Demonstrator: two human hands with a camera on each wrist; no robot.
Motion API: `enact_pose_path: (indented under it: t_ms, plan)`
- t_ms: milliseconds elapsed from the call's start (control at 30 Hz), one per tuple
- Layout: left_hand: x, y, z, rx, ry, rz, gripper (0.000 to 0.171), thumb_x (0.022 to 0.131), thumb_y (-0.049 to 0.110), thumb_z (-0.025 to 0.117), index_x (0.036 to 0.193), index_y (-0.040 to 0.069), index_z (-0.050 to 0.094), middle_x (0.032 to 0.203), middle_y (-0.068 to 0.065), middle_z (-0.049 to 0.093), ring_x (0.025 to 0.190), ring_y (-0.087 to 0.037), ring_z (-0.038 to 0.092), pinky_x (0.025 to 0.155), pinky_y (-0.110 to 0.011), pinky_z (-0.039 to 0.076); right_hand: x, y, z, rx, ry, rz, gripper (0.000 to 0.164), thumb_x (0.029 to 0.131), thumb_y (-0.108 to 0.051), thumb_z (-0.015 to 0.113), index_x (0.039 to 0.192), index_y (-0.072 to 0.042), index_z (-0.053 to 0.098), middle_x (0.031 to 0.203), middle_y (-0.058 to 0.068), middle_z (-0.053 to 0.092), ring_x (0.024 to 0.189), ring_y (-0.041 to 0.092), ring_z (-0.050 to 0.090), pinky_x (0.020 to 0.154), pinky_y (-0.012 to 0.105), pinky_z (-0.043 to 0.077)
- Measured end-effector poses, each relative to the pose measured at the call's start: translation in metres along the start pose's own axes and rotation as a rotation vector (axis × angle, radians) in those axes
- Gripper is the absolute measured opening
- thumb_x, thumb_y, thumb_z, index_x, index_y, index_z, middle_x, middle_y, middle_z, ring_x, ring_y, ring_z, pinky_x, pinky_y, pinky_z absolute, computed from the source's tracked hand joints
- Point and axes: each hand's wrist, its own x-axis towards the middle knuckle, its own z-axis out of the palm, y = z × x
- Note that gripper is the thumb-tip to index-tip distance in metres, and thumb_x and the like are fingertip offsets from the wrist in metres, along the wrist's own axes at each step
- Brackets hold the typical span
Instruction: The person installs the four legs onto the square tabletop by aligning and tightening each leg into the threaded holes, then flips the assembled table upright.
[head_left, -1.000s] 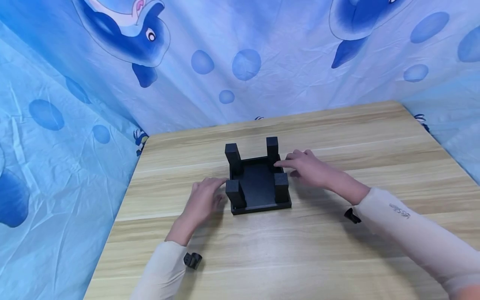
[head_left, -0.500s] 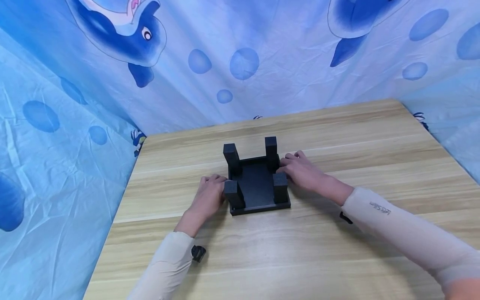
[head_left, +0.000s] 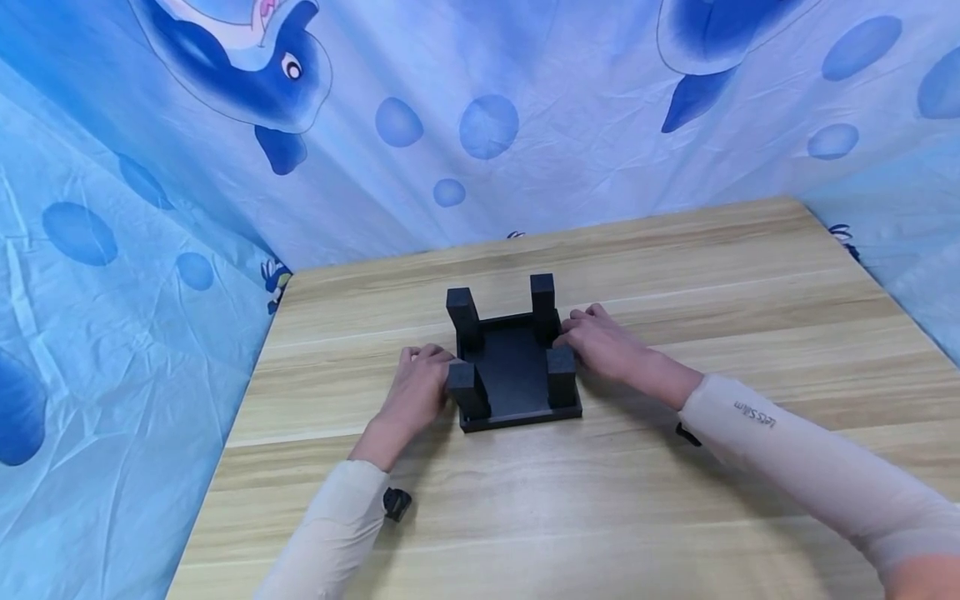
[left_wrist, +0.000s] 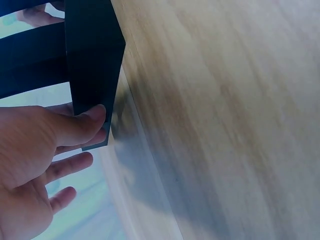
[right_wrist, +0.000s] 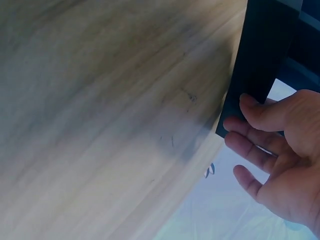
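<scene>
A small black table (head_left: 513,375) lies upside down on the wooden tabletop, its several square legs pointing up from the corners. At its left edge, my left hand (head_left: 416,387) pinches the rim behind the near left leg. In the left wrist view the thumb (left_wrist: 87,122) presses the black side panel (left_wrist: 95,60), with other fingers behind it. My right hand (head_left: 600,343) holds the opposite rim, between the two right legs. The right wrist view shows that thumb (right_wrist: 257,112) against the side panel (right_wrist: 262,55), fingertips curled round the edge. Parts of the index fingers are hidden.
The wooden tabletop (head_left: 525,517) surrounds the black piece on all sides. A blue curtain (head_left: 480,75) printed with dolphins and bubbles hangs behind the table and along both sides. Small black devices (head_left: 396,503) sit under the wrists.
Both hands have closed in on the black table's side rims and taken hold of them. The right index finger no longer points out over the frame. The table itself stays put.
</scene>
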Motion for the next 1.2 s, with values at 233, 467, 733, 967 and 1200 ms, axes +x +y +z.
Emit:
enact_pose_path:
  t_ms: [233,467,733,967,1200]
  plan:
    - [0.008,-0.004,0.0,0.103,0.031,0.039,0.044,0.07,-0.013,0.06,0.089,0.024,0.075,0.077,0.004,0.068,0.087,-0.022,0.059,0.083,-0.046,0.033,0.004,0.009,-0.001,-0.012,0.019,-0.088,0.031,0.08,0.012,0.063,0.098,-0.008,0.077,0.088,0.003,0.069,0.08,0.021,0.052,0.072,0.038,0.035]
    - [0.017,-0.007,0.001,0.226,0.051,0.08,0.045,0.072,-0.01,0.061,0.084,0.03,0.075,0.072,0.01,0.068,0.073,-0.016,0.055,0.078,-0.043,0.032,0.005,0.021,0.001,0.018,0.091,-0.231,0.026,0.079,0.011,0.067,0.096,-0.005,0.077,0.076,0.004,0.065,0.074,0.021,0.05,0.077,0.039,0.043]
    - [0.023,-0.008,-0.009,0.245,0.077,0.14,0.045,0.074,-0.01,0.062,0.09,0.028,0.079,0.075,0.01,0.069,0.077,-0.015,0.059,0.074,-0.039,0.032,0.004,0.032,-0.005,0.118,0.242,-0.375,0.028,0.074,0.017,0.07,0.092,-0.002,0.077,0.068,0.002,0.062,0.064,0.016,0.041,0.065,0.034,0.044]
    - [0.03,-0.009,-0.027,0.218,0.133,0.174,0.047,0.076,-0.013,0.056,0.094,0.023,0.079,0.078,0.01,0.071,0.078,-0.014,0.058,0.076,-0.037,0.033,0.004,0.034,-0.021,0.096,0.256,-0.356,0.04,0.07,0.024,0.062,0.093,-0.005,0.078,0.068,0.0,0.063,0.063,0.015,0.04,0.07,0.036,0.044]
    - [0.031,-0.009,-0.037,0.146,0.126,0.194,0.046,0.073,-0.015,0.059,0.092,0.021,0.08,0.076,0.01,0.069,0.081,-0.016,0.058,0.072,-0.035,0.033,0.0,0.03,-0.031,0.07,0.252,-0.36,0.04,0.069,0.025,0.062,0.093,-0.002,0.077,0.065,0.002,0.06,0.062,0.016,0.04,0.065,0.033,0.041]
